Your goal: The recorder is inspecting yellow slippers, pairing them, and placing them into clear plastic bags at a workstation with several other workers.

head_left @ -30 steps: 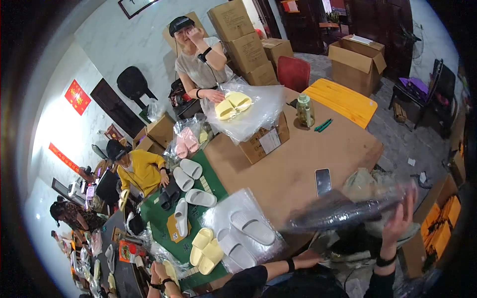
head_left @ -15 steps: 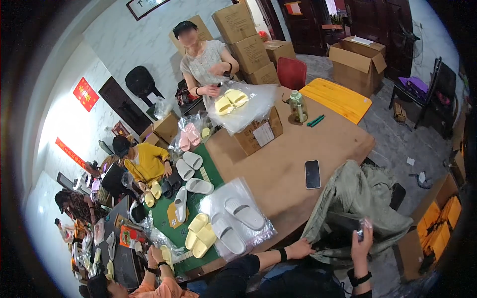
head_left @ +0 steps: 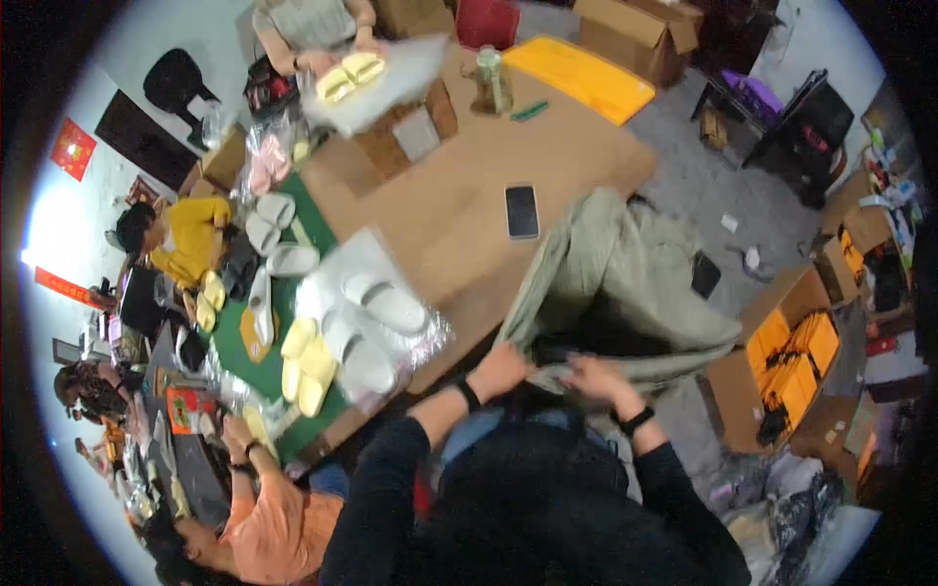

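A large grey-green woven sack (head_left: 674,264) leans against the table corner with its dark mouth facing me. My left hand (head_left: 500,371) is closed on the near left edge of the sack's mouth. Close to its right, my right hand (head_left: 601,383) is at the same rim, fingers bent around the fabric and slightly blurred. Left of the sack, grey slides (head_left: 389,303) lie on clear plastic bags (head_left: 430,342). Yellow slides (head_left: 309,366) rest beside them on the green mat (head_left: 230,327). A phone (head_left: 522,211) lies on the brown tabletop (head_left: 440,234).
Across the table, a person (head_left: 313,34) handles yellow slides on plastic over a carton (head_left: 410,132). A person in yellow (head_left: 195,239) and one in orange (head_left: 283,527) work at left. On the right stands an open carton (head_left: 728,391) of orange packages. A bottle (head_left: 491,83) stands farther back.
My view has tipped downward. My right hand, earlier raised with a small shiny thing, has come down left to the sack's rim beside my left hand. The shiny thing no longer shows.
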A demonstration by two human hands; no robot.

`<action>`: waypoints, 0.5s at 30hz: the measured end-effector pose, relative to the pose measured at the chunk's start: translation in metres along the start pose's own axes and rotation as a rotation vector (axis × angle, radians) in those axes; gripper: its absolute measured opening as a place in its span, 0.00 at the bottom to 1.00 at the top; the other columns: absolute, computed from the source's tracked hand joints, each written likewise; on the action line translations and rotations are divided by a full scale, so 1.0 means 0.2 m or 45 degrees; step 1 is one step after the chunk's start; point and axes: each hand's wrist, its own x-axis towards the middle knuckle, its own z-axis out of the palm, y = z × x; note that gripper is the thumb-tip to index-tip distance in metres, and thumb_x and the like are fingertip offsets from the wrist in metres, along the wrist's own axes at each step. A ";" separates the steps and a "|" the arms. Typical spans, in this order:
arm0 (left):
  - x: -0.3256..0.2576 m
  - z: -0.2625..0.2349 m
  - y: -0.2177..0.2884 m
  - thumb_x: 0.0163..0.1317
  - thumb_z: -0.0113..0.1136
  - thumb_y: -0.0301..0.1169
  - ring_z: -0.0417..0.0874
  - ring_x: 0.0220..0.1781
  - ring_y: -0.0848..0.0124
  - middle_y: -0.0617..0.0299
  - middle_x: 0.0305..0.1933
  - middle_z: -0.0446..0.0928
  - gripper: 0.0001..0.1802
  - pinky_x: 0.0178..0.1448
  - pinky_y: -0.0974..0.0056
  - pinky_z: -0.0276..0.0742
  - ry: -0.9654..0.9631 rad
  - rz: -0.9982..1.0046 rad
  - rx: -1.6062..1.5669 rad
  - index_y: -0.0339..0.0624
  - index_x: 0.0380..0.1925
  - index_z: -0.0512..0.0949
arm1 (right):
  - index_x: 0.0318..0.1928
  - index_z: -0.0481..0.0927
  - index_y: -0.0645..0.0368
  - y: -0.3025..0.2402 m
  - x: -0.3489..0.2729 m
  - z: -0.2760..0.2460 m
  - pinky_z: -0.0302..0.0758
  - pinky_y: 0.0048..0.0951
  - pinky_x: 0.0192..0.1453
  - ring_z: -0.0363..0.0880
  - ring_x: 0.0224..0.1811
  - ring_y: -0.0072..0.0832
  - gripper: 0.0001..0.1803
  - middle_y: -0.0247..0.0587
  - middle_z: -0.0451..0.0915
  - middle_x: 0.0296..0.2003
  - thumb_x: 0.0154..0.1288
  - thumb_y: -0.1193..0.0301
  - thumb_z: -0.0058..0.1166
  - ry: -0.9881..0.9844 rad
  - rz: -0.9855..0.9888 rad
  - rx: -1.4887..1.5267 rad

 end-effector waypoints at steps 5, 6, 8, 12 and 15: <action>-0.07 0.01 -0.03 0.55 0.46 0.32 0.75 0.44 0.63 0.61 0.30 0.76 0.12 0.56 0.58 0.60 0.324 -0.113 -0.024 0.53 0.36 0.78 | 0.52 0.73 0.50 -0.06 0.00 0.18 0.61 0.55 0.56 0.71 0.54 0.43 0.24 0.47 0.75 0.48 0.60 0.52 0.45 -0.153 0.148 -0.168; -0.08 0.01 -0.03 0.55 0.47 0.32 0.74 0.46 0.62 0.60 0.32 0.76 0.13 0.60 0.57 0.59 0.454 -0.129 -0.001 0.52 0.38 0.78 | 0.52 0.73 0.50 -0.05 0.02 0.19 0.61 0.55 0.56 0.71 0.54 0.43 0.24 0.47 0.75 0.48 0.60 0.52 0.45 -0.153 0.160 -0.172; -0.11 0.01 -0.04 0.55 0.49 0.33 0.67 0.57 0.58 0.53 0.45 0.74 0.17 0.68 0.55 0.51 0.054 -0.187 -0.148 0.49 0.46 0.74 | 0.47 0.76 0.54 -0.04 0.10 0.20 0.66 0.51 0.50 0.73 0.48 0.45 0.20 0.47 0.76 0.44 0.59 0.56 0.47 -0.202 0.174 -0.267; -0.27 -0.02 -0.10 0.53 0.57 0.33 0.49 0.70 0.53 0.46 0.66 0.52 0.32 0.70 0.51 0.45 0.325 -0.201 -0.409 0.46 0.59 0.61 | 0.41 0.79 0.53 -0.15 0.17 0.12 0.69 0.45 0.45 0.75 0.43 0.45 0.16 0.43 0.77 0.38 0.58 0.59 0.49 -0.097 0.215 -0.687; -0.46 0.01 -0.16 0.53 0.57 0.33 0.48 0.69 0.48 0.45 0.66 0.50 0.32 0.69 0.49 0.48 0.375 -0.358 -0.437 0.47 0.59 0.61 | 0.42 0.78 0.52 -0.31 0.24 0.08 0.69 0.44 0.47 0.74 0.43 0.43 0.15 0.45 0.75 0.40 0.57 0.60 0.51 0.186 0.144 -0.580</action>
